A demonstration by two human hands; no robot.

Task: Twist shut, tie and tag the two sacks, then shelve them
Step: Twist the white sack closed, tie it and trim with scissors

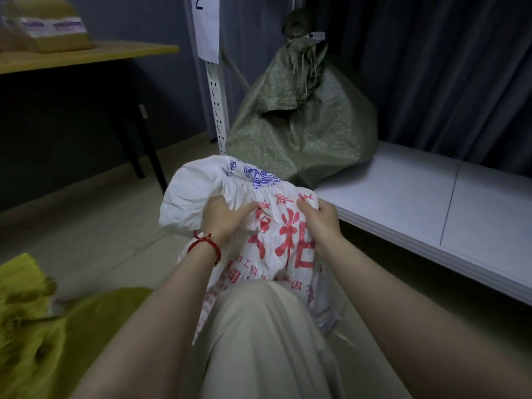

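Mid-frame, left hand (221, 218) and right hand (321, 216) grip crumpled white red-printed woven sack (187, 197), fingers curled; beige tile floor (86, 226) below, white shelf board (431, 203) right.

Dark curtain (431, 67), pale floor (86, 226), yellow-topped table (86, 56) left.

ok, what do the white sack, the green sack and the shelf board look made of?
The white sack: likely woven plastic, matte, printed red and blue; holds crisp creases. The green sack: woven plastic, visible weave grain, frayed strands at the tied neck. The shelf board: smooth, white, faint sheen; painted metal or laminate, cannot tell.
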